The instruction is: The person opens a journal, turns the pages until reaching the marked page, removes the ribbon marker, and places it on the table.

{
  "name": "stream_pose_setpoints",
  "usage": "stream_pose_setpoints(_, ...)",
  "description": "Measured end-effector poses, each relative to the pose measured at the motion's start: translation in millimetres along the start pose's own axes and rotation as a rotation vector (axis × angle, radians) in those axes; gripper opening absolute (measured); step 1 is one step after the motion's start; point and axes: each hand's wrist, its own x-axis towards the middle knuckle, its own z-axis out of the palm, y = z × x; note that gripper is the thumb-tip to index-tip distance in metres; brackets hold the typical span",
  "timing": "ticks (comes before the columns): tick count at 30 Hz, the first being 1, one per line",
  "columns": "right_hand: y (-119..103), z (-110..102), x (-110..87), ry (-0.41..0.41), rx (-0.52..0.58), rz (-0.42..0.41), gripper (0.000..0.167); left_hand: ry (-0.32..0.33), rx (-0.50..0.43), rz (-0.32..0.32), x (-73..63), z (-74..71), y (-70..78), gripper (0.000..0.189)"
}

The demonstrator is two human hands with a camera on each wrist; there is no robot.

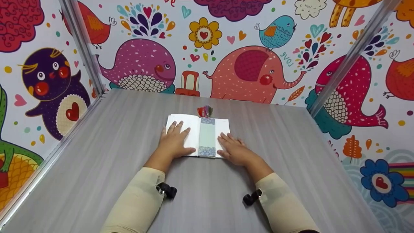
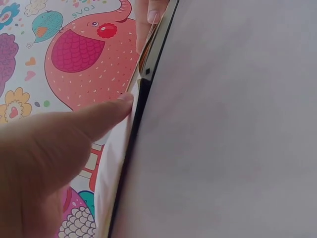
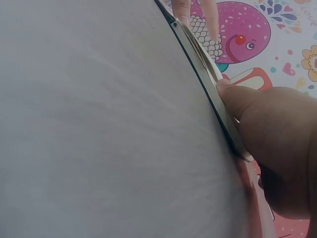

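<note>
An open book with white pages lies on the table, its lower edge facing me. Along its right-hand page, close to the fold, runs a pale green bookmark with blue patterned ends and a multicoloured tassel that sticks out past the top edge. My left hand rests on the left page with fingers spread. On the right page's outer part, my right hand lies with its fingers extended. In the left wrist view, the left thumb presses near the book's lower edge; the right thumb does likewise in the right wrist view.
The grey table has a wood-like grain. Cartoon-printed panels stand behind it and at both sides, with metal posts at the back corners. Small black devices are fixed at both wrists over pale sleeves.
</note>
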Motion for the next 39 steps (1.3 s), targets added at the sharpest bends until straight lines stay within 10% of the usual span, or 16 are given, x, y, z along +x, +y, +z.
stream_pose_setpoints(9,0.0,-5.7,2.4,-0.016,0.01,0.01,0.075,-0.138,-0.096,0.002,-0.5,1.7,-5.0,0.085)
stream_pose_setpoints(25,-38.8,-15.6,46.0,0.155,-0.037,0.078,0.073,-0.17,-0.101,-0.017,-1.4,3.8,-4.8,0.085)
stream_pose_setpoints(39,-62.3,0.3,76.0,0.081,-0.157,0.059,0.072,-0.155,-0.092,-0.021,0.9,7.5,-4.9,0.081)
